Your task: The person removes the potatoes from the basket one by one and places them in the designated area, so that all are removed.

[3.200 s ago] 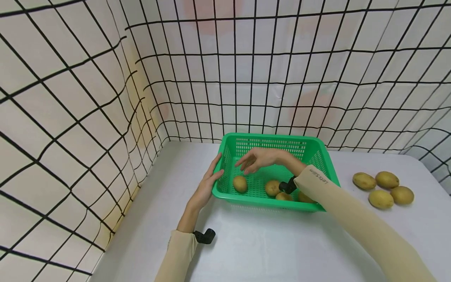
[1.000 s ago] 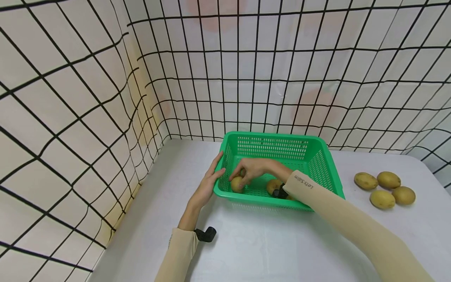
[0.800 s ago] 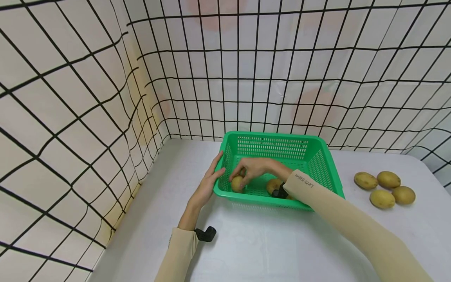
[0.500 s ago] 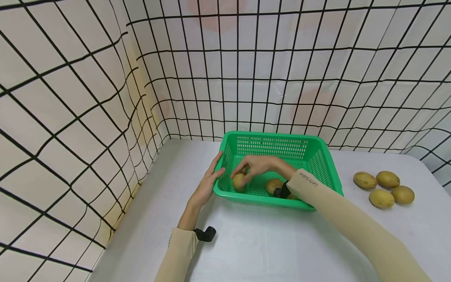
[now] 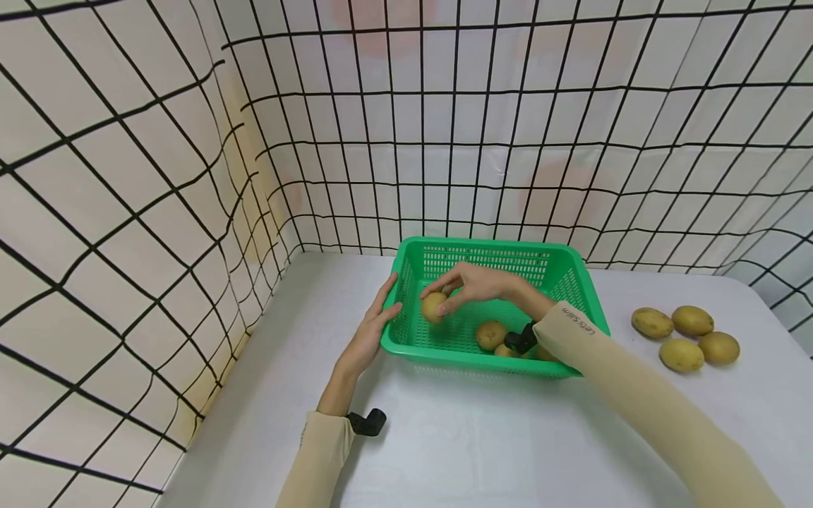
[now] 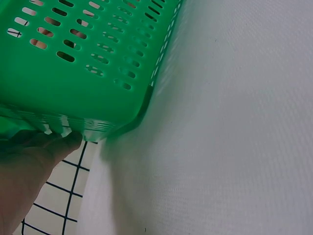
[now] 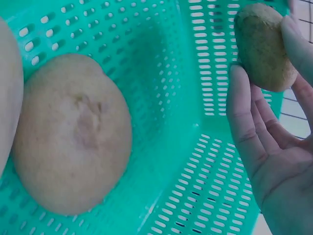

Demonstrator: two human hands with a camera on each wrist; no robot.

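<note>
White table (image 5: 457, 444); green basket (image 5: 444, 356) at far edge. Left hand (image 5: 365, 340) touching basket's left rim, fingers extended. Right hand (image 5: 479, 284) pinching potato (image 5: 432, 309) inside basket, toward left end. Other potatoes (image 5: 491, 335) near basket's front edge. Four loose potatoes (image 5: 681, 355) toward table's far right corner.

green basket (image 5: 444, 356) lot: obscured and cropped items
front-right potato (image 5: 544, 354): partly hidden behind right sleeve (image 5: 648, 398), itself cut by the lower edge; left-edge potato (image 7: 9, 93), right-wrist view: cropped, only a strip visible; left hand (image 6: 29, 171), left-wrist view: cropped at left; lettering (image 5: 302, 433) on left sleeve (image 5: 320, 455): too small to read.
</note>
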